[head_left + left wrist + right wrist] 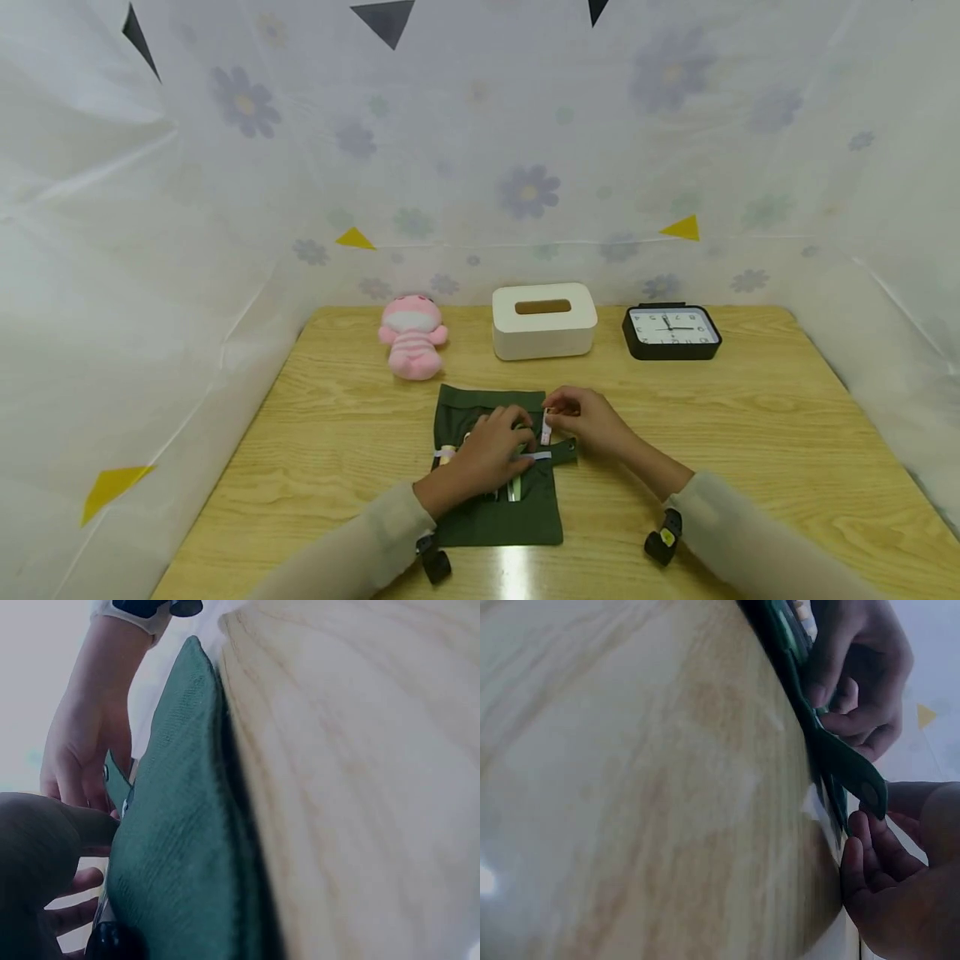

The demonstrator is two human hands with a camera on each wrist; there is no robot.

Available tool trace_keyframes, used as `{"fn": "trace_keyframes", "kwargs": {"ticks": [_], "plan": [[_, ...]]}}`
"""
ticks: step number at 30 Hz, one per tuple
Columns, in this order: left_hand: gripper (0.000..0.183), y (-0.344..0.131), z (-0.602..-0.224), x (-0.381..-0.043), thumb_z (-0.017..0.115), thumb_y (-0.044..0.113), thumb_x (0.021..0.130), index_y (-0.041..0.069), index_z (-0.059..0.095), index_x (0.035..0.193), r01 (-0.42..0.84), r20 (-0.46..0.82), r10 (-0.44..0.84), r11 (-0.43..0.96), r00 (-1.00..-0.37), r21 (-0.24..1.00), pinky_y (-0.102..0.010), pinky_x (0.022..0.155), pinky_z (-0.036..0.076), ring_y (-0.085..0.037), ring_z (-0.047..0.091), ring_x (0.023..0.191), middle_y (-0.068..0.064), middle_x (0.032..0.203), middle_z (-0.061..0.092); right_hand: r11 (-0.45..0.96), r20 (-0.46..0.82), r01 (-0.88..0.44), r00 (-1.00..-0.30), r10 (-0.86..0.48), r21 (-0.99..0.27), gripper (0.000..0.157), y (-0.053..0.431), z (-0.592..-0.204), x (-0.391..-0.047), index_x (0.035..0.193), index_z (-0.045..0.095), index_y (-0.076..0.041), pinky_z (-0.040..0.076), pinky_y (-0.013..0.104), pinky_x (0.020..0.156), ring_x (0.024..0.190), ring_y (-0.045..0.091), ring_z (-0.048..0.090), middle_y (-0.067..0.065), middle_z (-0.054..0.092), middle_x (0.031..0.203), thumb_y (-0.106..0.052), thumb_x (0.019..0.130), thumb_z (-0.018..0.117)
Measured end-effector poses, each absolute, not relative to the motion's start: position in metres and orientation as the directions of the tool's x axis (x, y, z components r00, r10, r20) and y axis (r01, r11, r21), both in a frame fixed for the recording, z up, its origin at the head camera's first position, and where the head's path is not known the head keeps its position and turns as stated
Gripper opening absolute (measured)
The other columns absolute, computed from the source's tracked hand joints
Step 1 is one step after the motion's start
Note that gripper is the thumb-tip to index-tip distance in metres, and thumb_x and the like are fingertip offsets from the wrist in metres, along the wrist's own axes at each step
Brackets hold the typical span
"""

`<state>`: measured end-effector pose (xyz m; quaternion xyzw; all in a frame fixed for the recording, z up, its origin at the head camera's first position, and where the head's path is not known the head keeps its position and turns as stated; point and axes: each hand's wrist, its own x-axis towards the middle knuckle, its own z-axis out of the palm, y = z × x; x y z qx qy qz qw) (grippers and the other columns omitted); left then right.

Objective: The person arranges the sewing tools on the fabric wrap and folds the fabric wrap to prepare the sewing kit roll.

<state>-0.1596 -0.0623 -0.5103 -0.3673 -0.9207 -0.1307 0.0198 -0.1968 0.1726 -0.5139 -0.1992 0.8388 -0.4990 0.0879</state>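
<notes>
A dark green fabric tool roll point(498, 529) lies unfolded on the table, with several slim tools tucked into it. My left hand point(491, 450) is over its middle, fingers bent and thumb beside a pale elastic band point(542, 456); whether it grips the band I cannot tell. Thumb and fingertips of my right hand point(592, 423) pinch a small white-and-pink strip-shaped item point(546, 429) at the roll's right edge. Just below, a green snap tab point(855, 774) sticks out from the roll towards the right hand. A pale yellow item point(447, 454) shows left of the left hand.
A pink plush toy point(414, 342) lies at the back left. Behind the roll stands a white tissue box point(543, 340), and a black-framed clock point(672, 331) lies further right. The wooden table point(750, 433) meets a flower-patterned sheet point(465, 167) at the back and sides.
</notes>
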Motion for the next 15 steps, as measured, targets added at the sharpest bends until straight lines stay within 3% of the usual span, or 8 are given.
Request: {"fn": "trace_keyframes", "kwargs": {"ticks": [15], "plan": [[0.008, -0.048, -0.507, -0.154, 0.078, 0.036, 0.094, 0.029, 0.074, 0.092, 0.633, 0.112, 0.626, 0.737, -0.771, 0.236, -0.045, 0.089, 0.047, -0.02, 0.053, 0.116, 0.004, 0.129, 0.057, 0.475, 0.005, -0.222, -0.909, -0.417, -0.851, 0.021, 0.173, -0.515, -0.194, 0.117, 0.07, -0.003, 0.052, 0.03, 0.074, 0.089, 0.017, 0.063, 0.004, 0.069, 0.1, -0.014, 0.099, 0.07]]}}
